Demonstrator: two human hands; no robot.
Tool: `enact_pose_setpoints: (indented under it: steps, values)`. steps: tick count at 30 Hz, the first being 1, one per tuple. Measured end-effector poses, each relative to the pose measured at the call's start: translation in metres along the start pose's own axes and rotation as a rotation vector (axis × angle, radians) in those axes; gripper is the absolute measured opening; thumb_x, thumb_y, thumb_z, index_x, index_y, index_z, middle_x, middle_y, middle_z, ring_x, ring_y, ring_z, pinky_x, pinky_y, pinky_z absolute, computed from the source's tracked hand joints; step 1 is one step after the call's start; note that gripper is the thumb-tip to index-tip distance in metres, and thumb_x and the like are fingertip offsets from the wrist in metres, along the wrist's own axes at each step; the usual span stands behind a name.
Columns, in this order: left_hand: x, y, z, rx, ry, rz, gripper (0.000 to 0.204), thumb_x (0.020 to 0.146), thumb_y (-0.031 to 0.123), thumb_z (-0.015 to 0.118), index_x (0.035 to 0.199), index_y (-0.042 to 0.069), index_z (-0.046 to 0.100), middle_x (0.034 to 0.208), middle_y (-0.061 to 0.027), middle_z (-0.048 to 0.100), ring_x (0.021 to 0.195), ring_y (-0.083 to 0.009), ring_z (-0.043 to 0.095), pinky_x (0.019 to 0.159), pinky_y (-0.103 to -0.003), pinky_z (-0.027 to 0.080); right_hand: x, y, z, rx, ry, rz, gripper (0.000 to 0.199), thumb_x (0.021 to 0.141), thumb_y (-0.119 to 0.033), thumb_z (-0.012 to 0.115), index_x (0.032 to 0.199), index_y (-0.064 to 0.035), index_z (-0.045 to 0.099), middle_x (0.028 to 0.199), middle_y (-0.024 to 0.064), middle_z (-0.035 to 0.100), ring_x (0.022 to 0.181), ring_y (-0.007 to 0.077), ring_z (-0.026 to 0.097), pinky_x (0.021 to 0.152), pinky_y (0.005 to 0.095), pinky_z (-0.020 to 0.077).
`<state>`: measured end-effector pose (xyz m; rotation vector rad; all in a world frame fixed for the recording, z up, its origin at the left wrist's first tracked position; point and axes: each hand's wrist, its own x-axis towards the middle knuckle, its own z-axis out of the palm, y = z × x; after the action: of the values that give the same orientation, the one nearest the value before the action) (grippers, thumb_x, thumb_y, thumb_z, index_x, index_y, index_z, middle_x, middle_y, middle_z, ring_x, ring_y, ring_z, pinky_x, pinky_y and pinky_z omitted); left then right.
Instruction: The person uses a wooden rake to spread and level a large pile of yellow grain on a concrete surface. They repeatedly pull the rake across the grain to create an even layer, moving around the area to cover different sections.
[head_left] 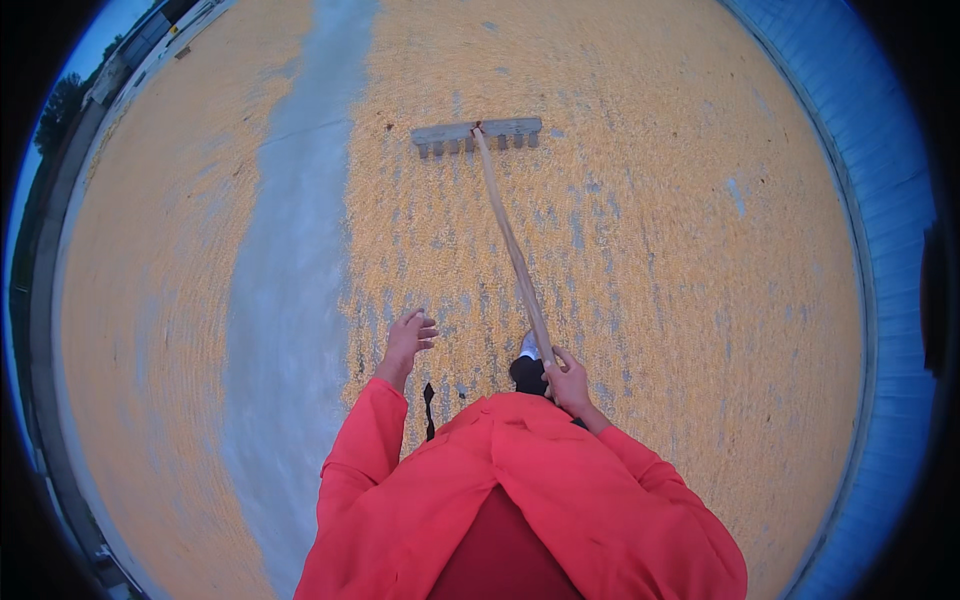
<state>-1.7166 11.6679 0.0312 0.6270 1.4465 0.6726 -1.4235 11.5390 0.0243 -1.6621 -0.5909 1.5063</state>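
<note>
A wooden rake [515, 255] stretches out ahead of me, its long pale handle running from my body to a wide toothed head. My right hand [568, 382] is wrapped round the handle near its close end. The rake's head rests on a thin layer of yellow grain [640, 220], which looks like corn kernels, with its blunt teeth toward me. To the left, my left hand [408, 340] hangs in the air with its fingers apart, off the handle and holding nothing.
A bare grey strip of concrete [290, 270] runs lengthwise through the grain on my left. Blue corrugated sheeting [890, 250] borders the right side. A low wall [50, 230] edges the far left. My shoe [529, 345] shows beside the handle.
</note>
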Motion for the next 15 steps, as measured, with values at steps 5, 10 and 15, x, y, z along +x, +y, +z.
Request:
enact_pose_setpoints:
  steps: [5, 10, 15]
  values:
    - [0.125, 0.057, 0.163, 0.195, -0.301, -0.143, 0.049, 0.087, 0.033, 0.045, 0.125, 0.004, 0.033, 0.117, -0.0122, 0.045, 0.099, -0.0239, 0.048, 0.077, -0.041, 0.044, 0.108, -0.097, 0.023, -0.002, -0.022, 0.067, 0.047, 0.081, -0.014, 0.053, 0.124, -0.0015, 0.039, 0.060, 0.0075, 0.055, 0.038, 0.0103, 0.047, 0.034, 0.0248, 0.0376]
    - [0.219, 0.138, 0.248, -0.103, -0.257, -0.205, 0.026, 0.080, 0.020, 0.056, 0.095, 0.005, 0.041, 0.082, -0.0068, 0.048, 0.064, -0.0182, 0.049, 0.052, -0.036, 0.045, 0.214, -0.211, 0.038, 0.145, -0.044, 0.037, 0.042, 0.084, -0.014, 0.049, 0.123, -0.0034, 0.039, 0.068, 0.0048, 0.053, 0.045, 0.0081, 0.047, 0.036, 0.0222, 0.0375]
    - [0.314, 0.233, 0.255, 0.007, -0.060, -0.055, 0.028, 0.074, 0.014, 0.058, 0.093, 0.001, 0.040, 0.071, -0.0091, 0.048, 0.053, -0.0164, 0.048, 0.042, -0.032, 0.041, 0.311, -0.305, 0.068, 0.042, -0.213, -0.046, 0.043, 0.086, -0.016, 0.045, 0.125, -0.0026, 0.035, 0.070, 0.0062, 0.054, 0.050, 0.0086, 0.050, 0.041, 0.0226, 0.0401]
